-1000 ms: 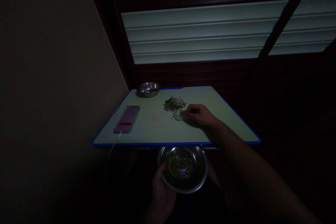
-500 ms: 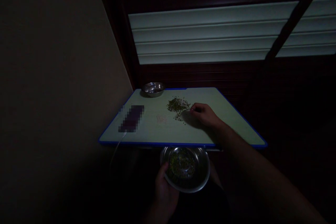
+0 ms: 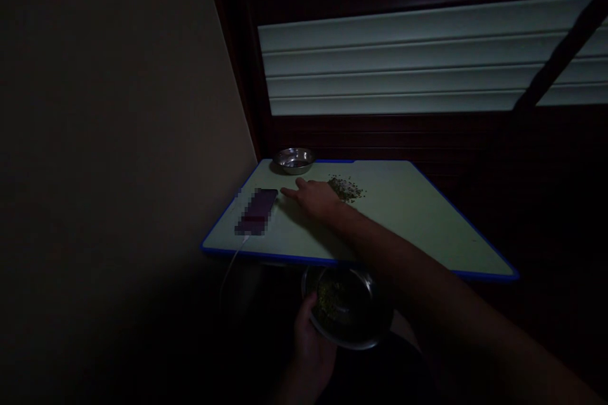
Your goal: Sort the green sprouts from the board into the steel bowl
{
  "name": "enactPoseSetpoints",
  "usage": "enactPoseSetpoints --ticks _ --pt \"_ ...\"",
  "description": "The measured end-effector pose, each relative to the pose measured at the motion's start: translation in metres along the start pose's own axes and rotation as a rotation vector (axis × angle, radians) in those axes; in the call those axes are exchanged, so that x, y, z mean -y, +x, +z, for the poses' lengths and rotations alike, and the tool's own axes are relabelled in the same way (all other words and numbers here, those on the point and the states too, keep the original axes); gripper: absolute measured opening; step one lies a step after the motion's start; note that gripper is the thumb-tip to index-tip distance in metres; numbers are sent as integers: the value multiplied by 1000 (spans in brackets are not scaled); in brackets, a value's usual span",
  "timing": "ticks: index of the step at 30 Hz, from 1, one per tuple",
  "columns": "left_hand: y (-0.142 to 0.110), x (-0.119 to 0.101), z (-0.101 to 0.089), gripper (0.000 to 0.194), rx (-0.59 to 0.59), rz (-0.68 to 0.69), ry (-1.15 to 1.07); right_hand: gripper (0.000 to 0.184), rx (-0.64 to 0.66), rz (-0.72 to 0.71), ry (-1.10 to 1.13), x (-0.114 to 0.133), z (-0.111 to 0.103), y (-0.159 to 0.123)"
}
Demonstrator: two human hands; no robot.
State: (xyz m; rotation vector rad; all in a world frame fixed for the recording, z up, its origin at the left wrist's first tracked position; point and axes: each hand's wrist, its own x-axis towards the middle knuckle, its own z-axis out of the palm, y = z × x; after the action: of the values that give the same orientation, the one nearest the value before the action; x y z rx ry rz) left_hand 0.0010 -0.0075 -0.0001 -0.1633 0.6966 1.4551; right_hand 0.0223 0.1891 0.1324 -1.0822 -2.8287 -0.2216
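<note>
My left hand (image 3: 311,335) grips the left rim of a large metal bowl (image 3: 365,335) below the table's front edge, thumb over the rim. Greenish bits lie inside it, dim and hard to make out. My right hand (image 3: 316,198) reaches across the tabletop with a finger stretched toward the phone (image 3: 259,210), close to its upper right corner. The other fingers are partly curled, and I see nothing held in them. Behind that hand lies a pile of small green-brown beans or seeds (image 3: 346,188), partly hidden by it.
A small metal bowl (image 3: 294,162) stands at the far left corner of the pale, blue-edged table (image 3: 427,234). From the phone a white cable (image 3: 232,261) hangs over the front edge. A wall (image 3: 118,139) rises at the left, a dark panelled door (image 3: 403,66) behind.
My right hand has moved left from the seed pile to the phone. The thin metal utensil it held no longer shows. The view has shifted left; my left hand still holds the bowl.
</note>
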Motion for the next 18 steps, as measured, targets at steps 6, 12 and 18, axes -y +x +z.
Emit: enactPoseSetpoints --ticks 6,12,18 --pt "0 -3 -5 26 -15 -70 -42 48 79 -31 -96 28 9 34" --pt "0 -4 -4 28 -5 -53 -55 46 70 -39 -106 20 13 34" --pt "5 0 -7 31 -1 -84 -30 50 129 -92 -142 16 10 43"
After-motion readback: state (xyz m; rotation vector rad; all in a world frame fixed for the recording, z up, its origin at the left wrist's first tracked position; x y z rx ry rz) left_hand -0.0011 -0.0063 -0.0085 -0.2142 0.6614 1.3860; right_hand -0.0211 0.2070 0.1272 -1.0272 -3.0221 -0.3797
